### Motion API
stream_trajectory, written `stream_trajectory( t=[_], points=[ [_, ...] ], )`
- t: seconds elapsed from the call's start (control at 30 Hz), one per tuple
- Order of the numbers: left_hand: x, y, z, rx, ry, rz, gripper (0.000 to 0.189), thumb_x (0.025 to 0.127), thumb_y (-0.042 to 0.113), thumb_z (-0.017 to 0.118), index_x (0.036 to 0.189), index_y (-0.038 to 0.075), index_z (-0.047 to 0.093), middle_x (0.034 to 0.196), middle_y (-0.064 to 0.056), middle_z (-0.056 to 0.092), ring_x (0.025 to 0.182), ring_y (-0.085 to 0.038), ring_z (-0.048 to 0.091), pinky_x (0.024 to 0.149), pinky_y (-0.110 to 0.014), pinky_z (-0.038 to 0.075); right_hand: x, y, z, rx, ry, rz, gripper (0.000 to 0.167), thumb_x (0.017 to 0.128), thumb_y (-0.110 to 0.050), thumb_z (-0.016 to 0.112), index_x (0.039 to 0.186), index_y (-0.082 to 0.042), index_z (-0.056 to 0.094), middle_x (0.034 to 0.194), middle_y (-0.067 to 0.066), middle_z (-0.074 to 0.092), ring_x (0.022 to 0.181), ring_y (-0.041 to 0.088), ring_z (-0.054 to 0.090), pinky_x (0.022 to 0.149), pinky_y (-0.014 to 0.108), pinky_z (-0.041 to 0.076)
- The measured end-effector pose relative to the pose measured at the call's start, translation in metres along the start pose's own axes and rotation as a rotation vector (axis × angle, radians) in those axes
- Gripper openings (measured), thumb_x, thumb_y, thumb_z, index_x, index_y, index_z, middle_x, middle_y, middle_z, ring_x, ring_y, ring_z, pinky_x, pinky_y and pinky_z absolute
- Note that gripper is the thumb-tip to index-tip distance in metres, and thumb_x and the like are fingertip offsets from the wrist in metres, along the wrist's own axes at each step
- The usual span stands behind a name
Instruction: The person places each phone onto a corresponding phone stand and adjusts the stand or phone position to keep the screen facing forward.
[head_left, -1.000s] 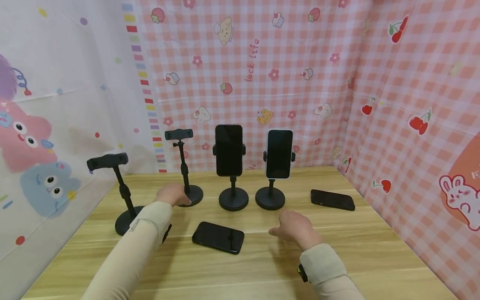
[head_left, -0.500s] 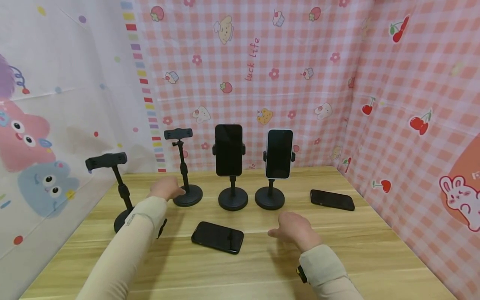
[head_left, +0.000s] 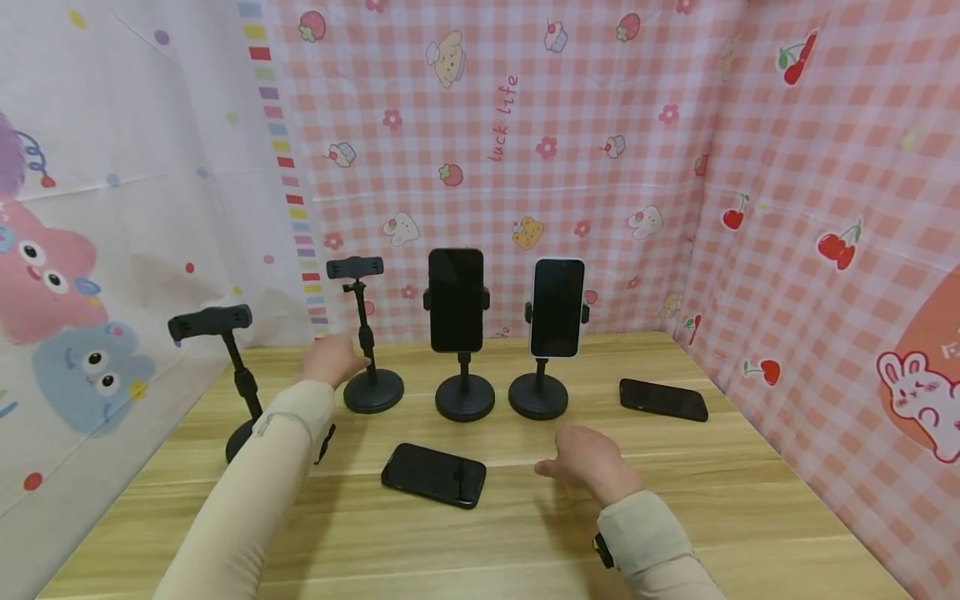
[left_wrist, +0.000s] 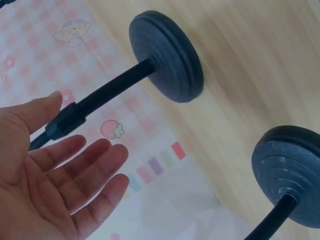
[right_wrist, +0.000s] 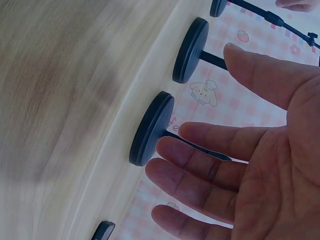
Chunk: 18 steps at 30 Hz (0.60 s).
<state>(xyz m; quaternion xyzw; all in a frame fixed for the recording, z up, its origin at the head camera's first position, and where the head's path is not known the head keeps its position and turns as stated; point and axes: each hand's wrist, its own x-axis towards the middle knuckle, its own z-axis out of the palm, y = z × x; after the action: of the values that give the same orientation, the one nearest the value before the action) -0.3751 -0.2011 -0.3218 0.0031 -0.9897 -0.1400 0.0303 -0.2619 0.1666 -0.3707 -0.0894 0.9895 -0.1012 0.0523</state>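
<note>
Beside the pole of a black phone stand (head_left: 373, 392) with a bare holder on top, my left hand (head_left: 330, 362) has its thumb and fingers spread. In the left wrist view the pole's collar (left_wrist: 66, 121) lies between thumb and fingers, and no grip on it shows. My right hand (head_left: 588, 460) hovers over the table's right side with loosely bent fingers, holding nothing. Left of it, a black phone (head_left: 433, 475) lies flat. Behind stand two more stands, one bearing a black phone (head_left: 456, 300), the other a white-edged phone (head_left: 557, 307).
Another bare phone stand (head_left: 242, 385) is at the left, its base partly hidden by my left sleeve. A second black phone (head_left: 663, 399) lies flat at the right. Patterned cloth (head_left: 585, 100) walls the wooden table (head_left: 480, 558) at the back and sides.
My left hand has risen from near the stand's base to beside the upper part of its pole. The right hand stays almost where it was.
</note>
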Motion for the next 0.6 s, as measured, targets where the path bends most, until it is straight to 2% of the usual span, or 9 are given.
stream_trajectory(
  t=[0.1, 0.33, 0.6],
  points=[
    [0.004, -0.001, -0.003, -0.006, 0.024, 0.0, 0.033, 0.096, 0.032, 0.065, 0.08, 0.003, 0.065, 0.078, -0.012, 0.063, 0.075, -0.029, 0.062, 0.067, -0.046, 0.051, 0.0, 0.0, 0.0, 0.003, 0.0, -0.002, 0.041, 0.087, -0.038, 0.076, 0.096, 0.0, 0.067, 0.088, 0.011, 0.064, 0.079, 0.024, 0.06, 0.074, 0.046, 0.052],
    [0.011, 0.0, -0.009, -0.002, 0.073, -0.009, 0.034, 0.097, 0.036, 0.063, 0.085, 0.004, 0.064, 0.081, -0.011, 0.063, 0.077, -0.028, 0.062, 0.066, -0.045, 0.051, -0.001, -0.002, 0.001, 0.013, -0.013, 0.012, 0.038, 0.087, -0.038, 0.076, 0.093, -0.001, 0.067, 0.087, 0.009, 0.064, 0.077, 0.023, 0.059, 0.073, 0.044, 0.052],
    [0.018, 0.005, -0.016, -0.026, 0.125, -0.021, 0.036, 0.098, 0.038, 0.058, 0.09, 0.004, 0.061, 0.078, -0.012, 0.061, 0.073, -0.028, 0.06, 0.06, -0.041, 0.048, -0.002, -0.001, 0.002, -0.007, -0.009, -0.003, 0.04, 0.088, -0.039, 0.075, 0.095, 0.0, 0.067, 0.091, 0.011, 0.065, 0.083, 0.027, 0.062, 0.077, 0.046, 0.052]
  ],
)
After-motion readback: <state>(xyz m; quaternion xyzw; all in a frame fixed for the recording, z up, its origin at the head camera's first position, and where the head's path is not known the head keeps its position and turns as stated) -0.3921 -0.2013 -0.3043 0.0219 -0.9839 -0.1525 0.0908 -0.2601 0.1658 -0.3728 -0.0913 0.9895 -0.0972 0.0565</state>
